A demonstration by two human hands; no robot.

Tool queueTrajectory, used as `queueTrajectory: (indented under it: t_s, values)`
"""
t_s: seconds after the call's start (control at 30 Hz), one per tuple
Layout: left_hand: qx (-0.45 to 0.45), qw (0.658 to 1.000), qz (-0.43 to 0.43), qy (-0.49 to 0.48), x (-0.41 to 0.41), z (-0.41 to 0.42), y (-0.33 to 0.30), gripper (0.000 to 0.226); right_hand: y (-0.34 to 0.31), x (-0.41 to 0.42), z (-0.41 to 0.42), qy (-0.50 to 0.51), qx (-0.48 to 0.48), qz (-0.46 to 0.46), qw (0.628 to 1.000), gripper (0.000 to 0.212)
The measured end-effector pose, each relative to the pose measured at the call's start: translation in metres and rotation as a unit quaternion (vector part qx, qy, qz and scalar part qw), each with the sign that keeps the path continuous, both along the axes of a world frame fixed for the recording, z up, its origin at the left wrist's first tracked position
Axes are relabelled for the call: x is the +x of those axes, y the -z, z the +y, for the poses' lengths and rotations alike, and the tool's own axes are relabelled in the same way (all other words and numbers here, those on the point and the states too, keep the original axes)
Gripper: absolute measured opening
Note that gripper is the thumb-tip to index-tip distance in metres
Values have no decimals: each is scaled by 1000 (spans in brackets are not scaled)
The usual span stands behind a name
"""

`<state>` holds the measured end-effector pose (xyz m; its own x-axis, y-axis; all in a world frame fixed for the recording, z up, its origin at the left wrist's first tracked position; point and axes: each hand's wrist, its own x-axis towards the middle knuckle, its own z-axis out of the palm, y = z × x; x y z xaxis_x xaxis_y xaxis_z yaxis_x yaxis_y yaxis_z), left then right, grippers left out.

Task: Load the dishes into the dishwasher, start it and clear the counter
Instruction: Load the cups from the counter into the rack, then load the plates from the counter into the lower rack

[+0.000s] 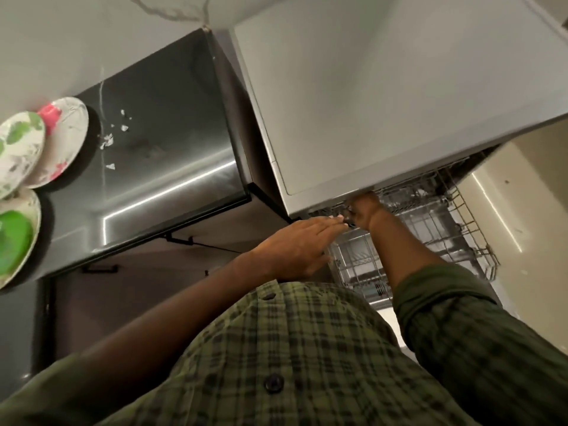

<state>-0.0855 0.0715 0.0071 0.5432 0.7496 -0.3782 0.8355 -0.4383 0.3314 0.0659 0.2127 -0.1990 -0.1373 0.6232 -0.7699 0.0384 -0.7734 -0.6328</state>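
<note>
Dishwasher [384, 96] grey top panel fills the upper right, just above both hands. Upper wire rack [436, 210] pulled out below its front edge, right under the hands; lower rack [362, 272] seen beneath it, between the two forearms. Right hand [364, 212] reaches up to the rack's front edge under the dishwasher top, fingers curled there; whether it actually grips the rack I cannot tell, blurred. Left hand [298, 250] just left of the right one, flat, fingers straight and together, tips at the rack front, holding nothing. Three plates well to the left of the hands on the dark counter [159, 155]: one with a pink cup [50, 113] on it [66, 142], a green-leaf plate [18, 152] overlapping it, a green-centred plate [15, 238] nearest. White scraps [107, 141] on the counter beside the plates. Green plaid shirt [292, 358] fills the bottom.
</note>
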Motion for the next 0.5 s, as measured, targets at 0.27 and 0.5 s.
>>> queueTrajectory:
  t_s: [0.27, 0.5]
  values:
    - [5, 999, -23, -47, -8, -8, 10, 71, 31, 2, -16, -40, 36, -78, 996, 23]
    - [5, 1000, -19, -6, -2, -19, 17, 73, -14, 6, -42, -46, 81, -131, 987, 50]
